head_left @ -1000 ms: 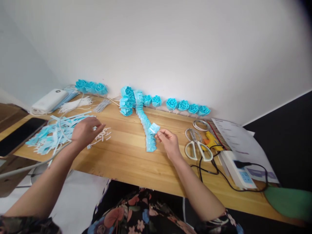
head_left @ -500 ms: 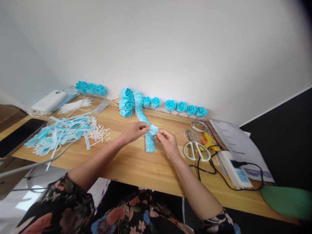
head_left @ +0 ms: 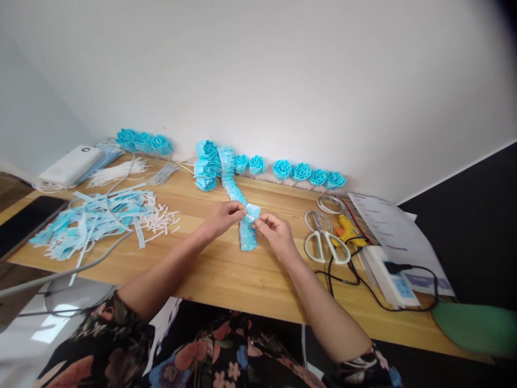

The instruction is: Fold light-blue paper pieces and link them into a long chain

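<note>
Between both hands, over the middle of the table, is a small light-blue fabric piece [head_left: 252,209] with a pale strip along its lower edge. My left hand [head_left: 226,216] pinches its left side between thumb and fingers. My right hand [head_left: 276,233] pinches the right end of its lower edge. Beneath them runs a row of overlapping light-blue fabric pieces [head_left: 247,237], curving back to a standing cluster of blue fabric roses [head_left: 207,166]. My fingertips partly hide this row.
Blue roses [head_left: 301,172] line the wall. At left lie blue strip scraps [head_left: 100,215], white bits [head_left: 163,220], a phone [head_left: 28,223] and a power bank [head_left: 70,166]. At right are scissors [head_left: 323,245], a yellow glue gun [head_left: 346,230], a power strip [head_left: 393,280] and cables.
The fabric piece has turned and sits slightly lower, its pale lower strip now showing between my fingertips. Both hands stay close together, still pinching. The view has shifted slightly.
</note>
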